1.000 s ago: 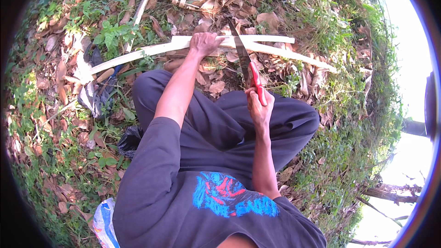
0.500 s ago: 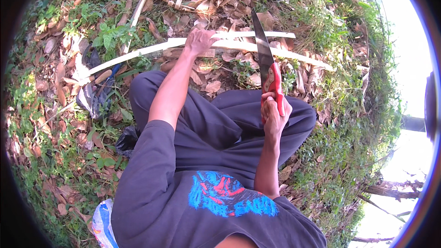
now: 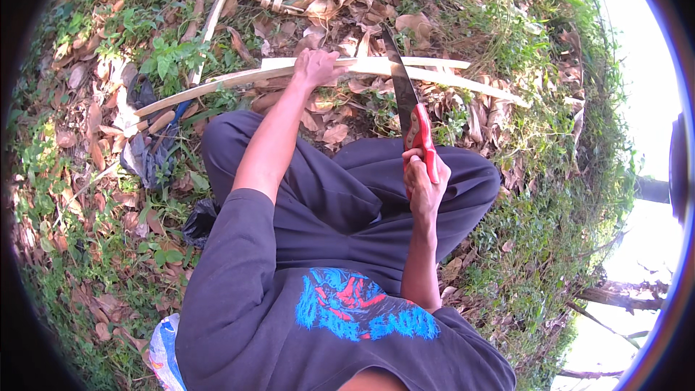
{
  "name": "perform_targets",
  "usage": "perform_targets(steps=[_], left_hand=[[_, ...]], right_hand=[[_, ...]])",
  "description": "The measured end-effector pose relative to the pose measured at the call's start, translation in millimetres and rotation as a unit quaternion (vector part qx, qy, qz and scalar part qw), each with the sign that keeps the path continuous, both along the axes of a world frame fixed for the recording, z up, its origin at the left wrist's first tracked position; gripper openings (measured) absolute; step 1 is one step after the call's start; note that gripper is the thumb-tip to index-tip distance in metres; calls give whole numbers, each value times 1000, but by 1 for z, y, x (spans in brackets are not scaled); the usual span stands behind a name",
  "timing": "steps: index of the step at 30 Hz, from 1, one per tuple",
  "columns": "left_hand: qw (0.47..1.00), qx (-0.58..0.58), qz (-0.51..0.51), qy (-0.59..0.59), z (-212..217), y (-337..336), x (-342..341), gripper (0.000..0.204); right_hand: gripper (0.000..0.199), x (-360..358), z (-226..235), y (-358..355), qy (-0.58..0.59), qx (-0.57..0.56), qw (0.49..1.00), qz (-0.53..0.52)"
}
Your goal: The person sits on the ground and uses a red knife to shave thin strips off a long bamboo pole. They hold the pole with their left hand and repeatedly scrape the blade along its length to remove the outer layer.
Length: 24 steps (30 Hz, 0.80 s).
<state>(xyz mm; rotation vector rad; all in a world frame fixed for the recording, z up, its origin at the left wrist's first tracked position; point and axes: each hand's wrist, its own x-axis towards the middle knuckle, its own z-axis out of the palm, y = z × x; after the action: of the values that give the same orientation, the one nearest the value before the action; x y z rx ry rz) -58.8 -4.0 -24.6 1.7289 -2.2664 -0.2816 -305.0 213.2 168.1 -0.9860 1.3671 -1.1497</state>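
My left hand [image 3: 316, 69] is closed over two pale wooden strips in front of my crossed legs. The longer strip [image 3: 470, 85] looks bowed and runs from far left to right; the shorter strip [image 3: 434, 63] lies along its far side. In my right hand [image 3: 426, 188] is a handsaw [image 3: 402, 94], gripped by its red handle, its dark blade pointing away from me. The blade crosses over both strips to the right of my left hand. Whether its teeth touch the wood, I cannot tell.
Dry leaves [image 3: 337, 11] and grass cover the ground. On the left lie a dark plastic bag [image 3: 141, 163] and a wooden-handled tool [image 3: 161, 122]. Another pale strip [image 3: 216, 18] lies beyond them. A blue-and-white packet [image 3: 165, 351] is beside my left side.
My right hand and the saw have shifted slightly left and toward me. The strips have moved a little under my left hand, which keeps its hold.
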Motion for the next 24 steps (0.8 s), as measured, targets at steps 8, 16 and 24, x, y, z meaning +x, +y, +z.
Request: perform_targets(steps=[8, 16, 24], left_hand=[[1000, 12, -2, 23, 6, 1, 2, 48], [1000, 9, 1, 11, 3, 0, 1, 49], [999, -26, -1, 37, -10, 0, 3, 48]], right_hand=[[12, 16, -14, -7, -13, 27, 999, 34], [16, 27, -27, -16, 48, 15, 998, 49], [16, 33, -32, -21, 51, 22, 997, 53]])
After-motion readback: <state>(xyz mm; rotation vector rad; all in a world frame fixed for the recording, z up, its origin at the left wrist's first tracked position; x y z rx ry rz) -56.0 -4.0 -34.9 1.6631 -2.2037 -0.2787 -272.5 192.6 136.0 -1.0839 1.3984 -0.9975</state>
